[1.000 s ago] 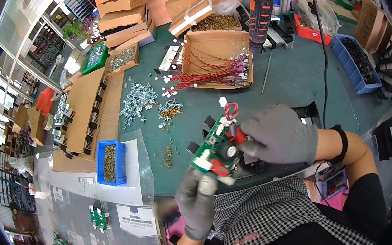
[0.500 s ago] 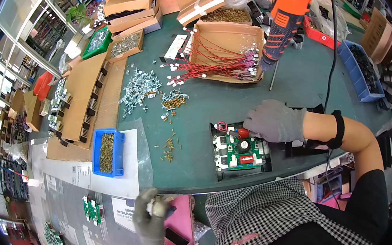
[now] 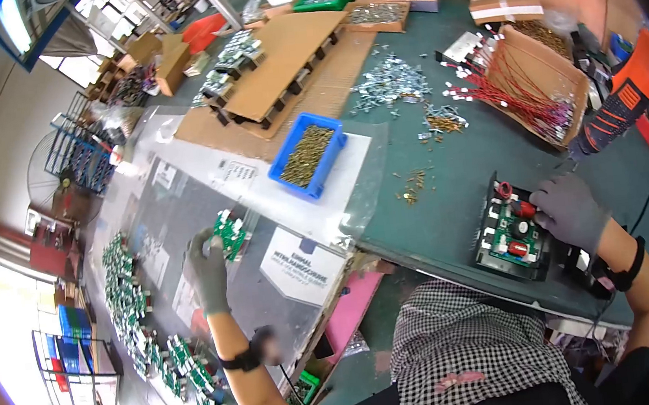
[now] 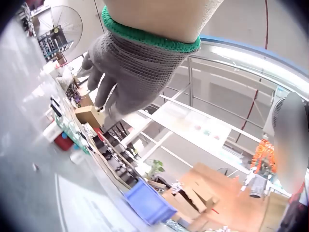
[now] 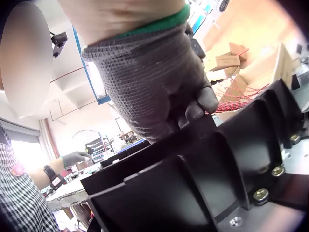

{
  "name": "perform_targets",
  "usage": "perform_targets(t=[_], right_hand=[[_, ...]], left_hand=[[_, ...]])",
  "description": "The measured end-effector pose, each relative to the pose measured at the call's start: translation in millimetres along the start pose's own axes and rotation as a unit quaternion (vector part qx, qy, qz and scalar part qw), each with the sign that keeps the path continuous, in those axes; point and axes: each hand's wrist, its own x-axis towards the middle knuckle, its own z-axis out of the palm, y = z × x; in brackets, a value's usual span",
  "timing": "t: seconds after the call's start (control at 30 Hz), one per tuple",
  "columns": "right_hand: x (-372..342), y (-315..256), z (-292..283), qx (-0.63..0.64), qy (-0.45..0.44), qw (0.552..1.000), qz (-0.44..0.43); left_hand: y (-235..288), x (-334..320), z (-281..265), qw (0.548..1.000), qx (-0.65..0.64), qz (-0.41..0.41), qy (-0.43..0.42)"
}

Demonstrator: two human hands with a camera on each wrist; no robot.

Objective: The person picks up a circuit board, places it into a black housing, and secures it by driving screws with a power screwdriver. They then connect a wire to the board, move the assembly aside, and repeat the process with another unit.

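Note:
My left hand (image 3: pixel 209 274), in a grey glove, reaches over the left bench beside a loose green circuit board (image 3: pixel 231 234). Its fingers are loosely bent with nothing between them in the left wrist view. On the green table, another circuit board (image 3: pixel 508 232) lies in a black housing (image 3: pixel 512 268). My right hand (image 3: pixel 572 212) stays at that housing's right side, fingertips at the board's upper red cylindrical part (image 3: pixel 524 209). The right wrist view shows these gloved fingers (image 5: pixel 195 111) curled behind black ribbed walls (image 5: pixel 154 193), which hide the fingertips' contact.
Several more circuit boards (image 3: pixel 125 295) line the left bench. A blue bin of screws (image 3: pixel 308 157) stands near loose screws (image 3: pixel 414 185). An orange power screwdriver (image 3: pixel 622 96) hangs at the right, near a carton of red wires (image 3: pixel 541 85).
The circuit board, first held tilted in both hands, now lies in the black housing. My left hand has moved away left to the loose board; the right stays. The head view has turned left.

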Motion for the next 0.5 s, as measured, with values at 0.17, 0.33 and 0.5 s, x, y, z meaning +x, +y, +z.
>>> perform_targets(t=[0.17,0.33,0.5], right_hand=[[-10,-10,-21,0.049,0.123,0.991,0.015],[-29,-22,-41,0.055,0.229,0.972,0.016],[-32,-45,-69,0.122,0.276,0.949,-0.086]], left_hand=[[-37,49,36,0.939,0.299,0.082,-0.149],[-17,64,25,0.940,0.173,0.042,-0.291],[43,7,16,0.682,-0.618,0.015,-0.392]])
